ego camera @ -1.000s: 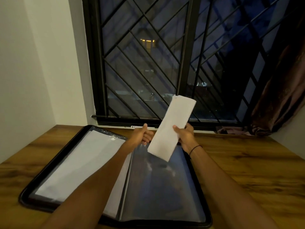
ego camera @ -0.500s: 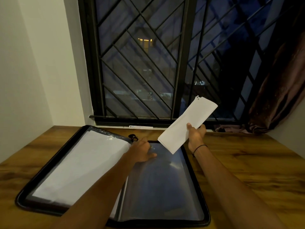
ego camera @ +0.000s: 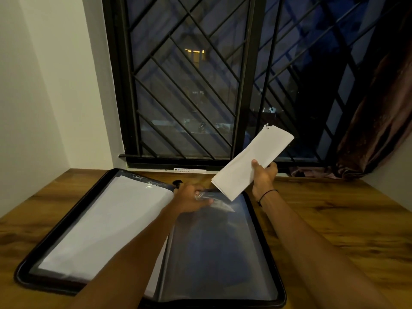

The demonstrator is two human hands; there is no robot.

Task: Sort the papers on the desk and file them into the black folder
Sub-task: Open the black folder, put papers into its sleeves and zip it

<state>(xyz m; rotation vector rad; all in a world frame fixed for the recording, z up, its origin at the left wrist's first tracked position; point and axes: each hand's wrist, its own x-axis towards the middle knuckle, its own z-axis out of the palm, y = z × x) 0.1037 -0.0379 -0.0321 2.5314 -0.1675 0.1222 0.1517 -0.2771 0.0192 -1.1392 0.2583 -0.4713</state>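
The black folder (ego camera: 281, 259) lies open flat on the wooden desk (ego camera: 334, 219). Its left side holds white sheets (ego camera: 107, 221) inside a clear sleeve. Its right side shows an empty clear sleeve (ego camera: 218, 253). My right hand (ego camera: 264, 176) grips a folded white paper (ego camera: 252, 162), raised above the folder's far right corner and tilted up to the right. My left hand (ego camera: 192, 197) is at the top edge of the empty sleeve, fingers pinching the plastic there.
A barred window (ego camera: 200, 85) with a dark frame runs along the desk's far edge. A brown curtain (ego camera: 374, 121) hangs at the right. White walls close in the left side. Bare desk surface lies right of the folder.
My right hand has carried the folded paper to the right and tilted it further. My left hand has dropped onto the top of the right-hand sleeve and taken hold of its plastic.
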